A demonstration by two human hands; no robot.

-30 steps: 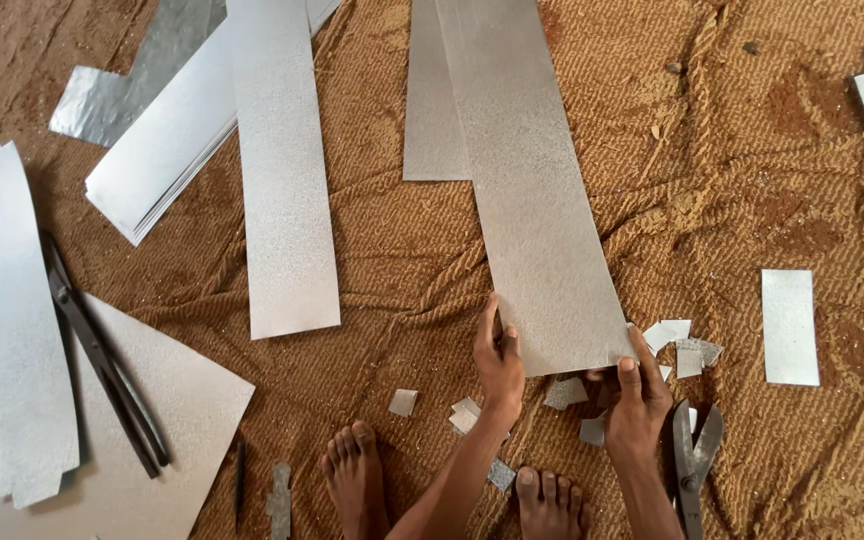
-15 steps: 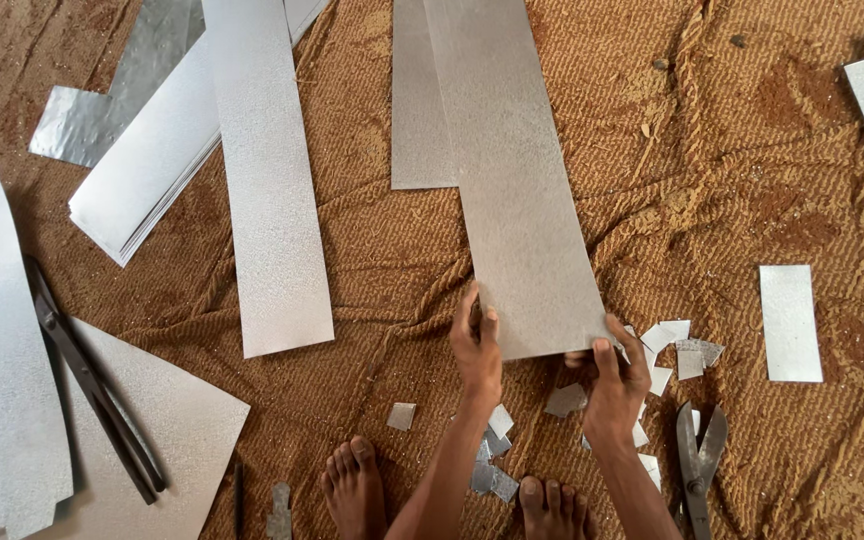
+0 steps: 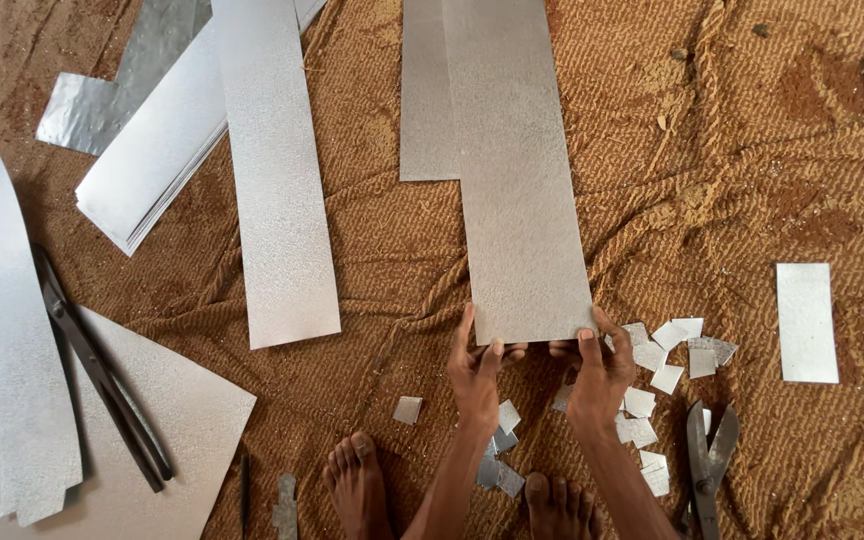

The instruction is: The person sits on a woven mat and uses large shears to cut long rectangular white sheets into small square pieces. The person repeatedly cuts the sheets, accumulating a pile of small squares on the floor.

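Galvanised sheet metal is being worked on a brown woven mat (image 3: pixel 752 150). A long metal strip (image 3: pixel 512 180) is gripped at its near end, lying flat on the mat, by the left hand (image 3: pixel 477 375) and right hand (image 3: pixel 597 375). Several strips, like one (image 3: pixel 277 190) at left, are already cut; small offcuts (image 3: pixel 667 355) are scattered beside snips (image 3: pixel 707 465). No packages, labels or signs are seen.

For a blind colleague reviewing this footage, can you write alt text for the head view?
Both hands, left hand and right hand, grip the near end of a long metal strip lying on brown matting. Small offcuts and snips lie beside the right hand.
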